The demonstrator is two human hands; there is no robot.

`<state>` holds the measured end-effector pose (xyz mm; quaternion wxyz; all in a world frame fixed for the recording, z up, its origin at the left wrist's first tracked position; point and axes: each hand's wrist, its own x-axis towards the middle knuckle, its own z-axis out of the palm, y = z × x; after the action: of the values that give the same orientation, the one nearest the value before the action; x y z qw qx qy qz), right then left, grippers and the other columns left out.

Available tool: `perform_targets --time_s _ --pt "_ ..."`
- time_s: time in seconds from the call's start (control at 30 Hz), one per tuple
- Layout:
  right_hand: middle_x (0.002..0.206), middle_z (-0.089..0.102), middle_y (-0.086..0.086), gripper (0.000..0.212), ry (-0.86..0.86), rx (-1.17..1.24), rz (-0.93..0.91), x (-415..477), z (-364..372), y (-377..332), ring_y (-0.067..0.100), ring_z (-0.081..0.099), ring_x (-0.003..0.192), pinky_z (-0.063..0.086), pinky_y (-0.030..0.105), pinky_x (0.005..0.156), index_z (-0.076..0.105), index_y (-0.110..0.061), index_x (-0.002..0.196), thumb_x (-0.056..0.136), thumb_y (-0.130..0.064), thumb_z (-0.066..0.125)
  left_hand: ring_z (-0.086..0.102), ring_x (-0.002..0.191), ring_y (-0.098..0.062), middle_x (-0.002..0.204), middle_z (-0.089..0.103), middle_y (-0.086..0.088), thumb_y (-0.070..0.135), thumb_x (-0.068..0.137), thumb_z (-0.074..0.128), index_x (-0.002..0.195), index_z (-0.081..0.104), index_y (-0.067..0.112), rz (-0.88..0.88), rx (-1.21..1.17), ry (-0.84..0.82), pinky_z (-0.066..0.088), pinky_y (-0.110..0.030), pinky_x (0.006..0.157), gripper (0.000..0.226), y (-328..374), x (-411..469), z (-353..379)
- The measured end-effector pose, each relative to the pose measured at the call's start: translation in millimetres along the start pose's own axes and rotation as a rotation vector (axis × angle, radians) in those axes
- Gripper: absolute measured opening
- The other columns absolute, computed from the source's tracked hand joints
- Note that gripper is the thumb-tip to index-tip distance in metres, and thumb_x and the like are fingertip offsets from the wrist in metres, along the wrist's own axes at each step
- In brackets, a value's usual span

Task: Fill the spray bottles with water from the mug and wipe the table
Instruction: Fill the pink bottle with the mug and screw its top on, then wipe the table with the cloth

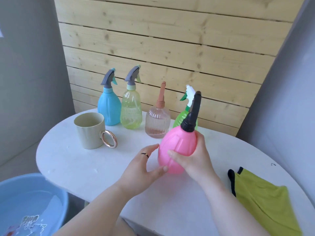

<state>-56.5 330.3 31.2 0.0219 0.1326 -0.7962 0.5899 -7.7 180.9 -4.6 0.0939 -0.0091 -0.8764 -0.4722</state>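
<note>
A pink spray bottle (177, 147) with a black nozzle is tilted over the white table (95, 169). My right hand (192, 157) grips its body from the right. My left hand (144, 167) touches its lower left side with thumb and fingertips, fingers nearly straight. Along the back stand a blue bottle (109, 108), a yellow-green clear bottle (131, 113), a ribbed pale pink bottle (157, 123) and a green bottle (185, 114) partly hidden behind the pink one. A cream mug (89, 130) with a gold ring handle stands at the left.
A lime-green cloth (265, 201) with black trim lies at the table's right front. A blue basin (30, 205) holding water sits below the table's left edge. A wooden slat wall rises behind the bottles.
</note>
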Motion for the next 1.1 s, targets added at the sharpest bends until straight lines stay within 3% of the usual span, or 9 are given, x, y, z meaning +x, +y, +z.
perform_targets --time_s 0.13,0.2,0.3,0.63,0.77,0.83,0.9,1.03,1.1 --pt "0.098 0.049 -0.012 0.065 0.069 -0.049 0.022 28 -47 7 0.014 0.048 0.094 0.037 0.026 0.075 0.036 -0.024 0.117 0.069 -0.01 0.077 0.013 0.138 -0.008 0.147 0.022 0.01 0.054 0.082 0.048 0.135 0.031 0.029 -0.027 0.426 -0.129 0.007 -0.02 0.111 0.061 -17 8 9" --pt "0.106 0.049 -0.003 0.068 0.109 -0.079 0.052 42 -63 14 0.016 0.048 0.095 0.036 0.027 0.078 0.037 -0.017 0.125 0.07 -0.01 0.076 0.007 0.138 -0.007 0.147 0.02 0.014 0.069 0.066 0.032 0.132 0.033 0.033 -0.032 0.531 -0.184 0.0 -0.022 0.112 0.076 -21 9 11" --pt "0.111 0.048 0.001 0.071 0.165 -0.114 0.1 61 -79 31 0.02 0.049 0.098 0.037 0.03 0.08 0.036 -0.013 0.129 0.07 -0.011 0.076 0.007 0.138 -0.005 0.145 0.021 0.017 0.069 0.041 0.009 0.13 0.034 0.036 -0.021 0.581 -0.138 -0.001 -0.02 0.11 0.099 -21 8 12" --pt "0.114 0.043 0.001 0.076 0.199 -0.142 0.159 91 -99 55 0.021 0.045 0.103 0.039 0.038 0.089 0.028 -0.014 0.135 0.074 -0.012 0.073 0.006 0.138 -0.003 0.146 0.018 0.02 0.068 0.042 0.004 0.13 0.031 0.037 0.023 0.64 -0.096 -0.004 -0.02 0.109 0.098 -24 8 15" --pt "0.138 0.037 0.007 0.091 0.154 -0.167 0.218 86 -104 51 0.026 0.039 0.124 0.034 0.043 0.102 0.011 -0.015 0.144 0.076 -0.022 0.072 0.006 0.138 -0.001 0.146 0.018 0.019 0.067 0.043 0.002 0.131 0.031 0.037 0.03 0.637 -0.099 -0.007 -0.017 0.106 0.098 -23 7 16" --pt "0.149 0.026 0.007 0.094 0.147 -0.283 0.272 70 -109 46 0.027 0.027 0.135 0.027 0.044 0.109 0.006 -0.013 0.146 0.078 -0.031 0.069 0.007 0.138 -0.001 0.145 0.02 0.019 0.067 0.043 0.003 0.131 0.032 0.036 0.044 0.636 -0.085 -0.008 -0.017 0.106 0.098 -22 6 16" --pt "0.152 0.02 0.004 0.087 0.104 -0.446 0.294 43 -117 43 0.023 0.02 0.139 0.022 0.041 0.111 0.013 -0.013 0.145 0.08 -0.034 0.066 0.012 0.137 -0.001 0.139 0.028 0.018 0.066 0.044 0.004 0.129 0.036 0.034 0.059 0.614 -0.058 -0.009 -0.015 0.104 0.096 -24 5 16" --pt "0.145 0.035 -0.006 0.059 -0.07 -0.696 0.383 -33 -130 43 0.015 0.032 0.133 0.03 0.03 0.101 0.037 -0.021 0.136 0.084 -0.04 0.058 0.025 0.133 -0.002 0.125 0.043 0.018 0.063 0.049 0.009 0.12 0.05 0.028 0.07 0.535 0.028 -0.009 -0.014 0.103 0.09 -23 1 14" --pt "0.151 0.021 -0.007 0.063 -0.122 -0.91 0.392 -61 -127 53 0.013 0.017 0.139 0.021 0.031 0.109 0.028 -0.024 0.14 0.087 -0.05 0.049 0.028 0.131 -0.003 0.126 0.045 0.016 0.062 0.049 0.007 0.119 0.052 0.027 0.064 0.522 0.063 -0.005 -0.016 0.105 0.09 -21 -3 10"
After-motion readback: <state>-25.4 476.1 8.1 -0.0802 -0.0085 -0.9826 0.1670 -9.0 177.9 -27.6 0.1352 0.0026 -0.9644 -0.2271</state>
